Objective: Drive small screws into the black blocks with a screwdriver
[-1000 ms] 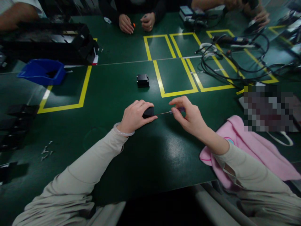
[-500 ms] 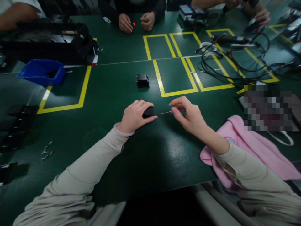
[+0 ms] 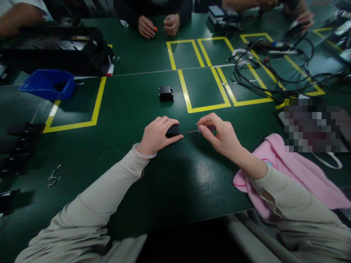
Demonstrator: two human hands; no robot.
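My left hand [image 3: 157,135] is closed over a small black block [image 3: 173,130] and presses it onto the green table [image 3: 170,182]. My right hand [image 3: 219,133] pinches a small screwdriver [image 3: 204,129] by its handle. The thin shaft runs level to the left, and its tip meets the block's right side. A second black block [image 3: 166,94] sits alone farther back, near the yellow tape boxes [image 3: 204,87].
A blue bin [image 3: 48,84] and a black tray [image 3: 55,45] stand at the back left. Several small screws [image 3: 54,176] lie at the left. Tangled cables [image 3: 268,69] spread at the back right. A pink cloth [image 3: 296,175] lies under my right forearm. Other people's hands [image 3: 159,25] rest at the far edge.
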